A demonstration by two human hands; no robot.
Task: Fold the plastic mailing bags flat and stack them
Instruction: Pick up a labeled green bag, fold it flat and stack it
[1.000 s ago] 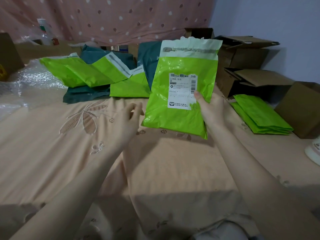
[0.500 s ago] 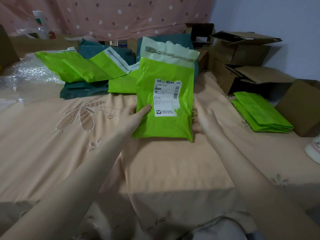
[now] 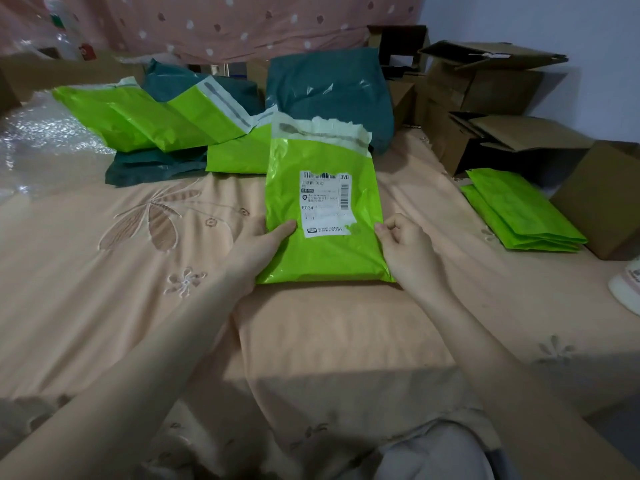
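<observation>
From my head camera, I see the lime-green mailing bag (image 3: 325, 216) lying in front of me on the peach embroidered bedspread (image 3: 104, 271), its white shipping label (image 3: 325, 203) facing up and its torn whitish flap (image 3: 318, 129) at the far end. My left hand (image 3: 258, 245) grips the bag's left edge, the thumb lying on top of the plastic just left of the label and the other fingers hidden beneath the bag. My right hand (image 3: 407, 251) sits at the bag's right edge with its fingers curled; they touch the edge, but I cannot tell whether they actually pinch it. To the right, well apart from this bag, a stack of folded green bags (image 3: 523, 213) lies flat on the bed just beside a brown cardboard box (image 3: 602, 199). At the far left and centre, a loose pile of unfolded green bags (image 3: 156, 119) overlaps several dark teal bags (image 3: 332, 88), one of which stands up behind the bag I am holding. Bubble wrap (image 3: 41, 133) lies at the far left, more open cardboard boxes (image 3: 485, 91) sit at the far right, and a pink spotted curtain (image 3: 225, 22) hangs across the back.
</observation>
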